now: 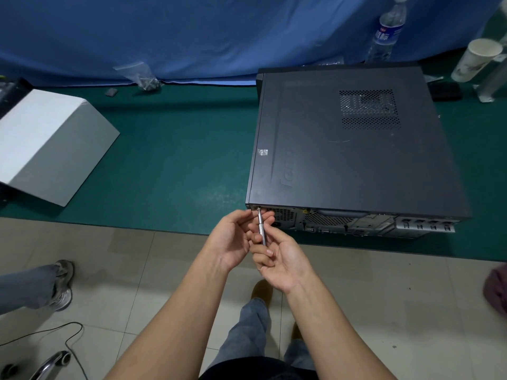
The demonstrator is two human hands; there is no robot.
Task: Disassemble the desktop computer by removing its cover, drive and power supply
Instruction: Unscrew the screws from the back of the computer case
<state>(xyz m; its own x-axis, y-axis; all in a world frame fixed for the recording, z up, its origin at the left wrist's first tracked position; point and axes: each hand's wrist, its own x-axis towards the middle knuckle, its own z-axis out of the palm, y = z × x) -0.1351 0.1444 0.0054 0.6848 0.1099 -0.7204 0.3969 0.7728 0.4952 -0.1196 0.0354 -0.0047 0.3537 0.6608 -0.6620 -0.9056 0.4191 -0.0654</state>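
A black desktop computer (351, 149) lies on its side on the green table, its cover with a vent grille facing up and its rear panel (356, 223) towards me. A thin silver screwdriver (260, 227) has its tip at a screw in the rear panel's top left corner. My right hand (277, 259) grips the screwdriver's handle with curled fingers. My left hand (233, 239) is cupped beside the shaft, its fingertips touching it near the tip.
A white cardboard box (46, 144) sits at the table's left. A clear bag of small parts (142, 76) lies by the blue curtain. A water bottle (386, 31) and paper cup (477, 58) stand at back right. Another person's leg and shoe (55, 283) are on the floor, left.
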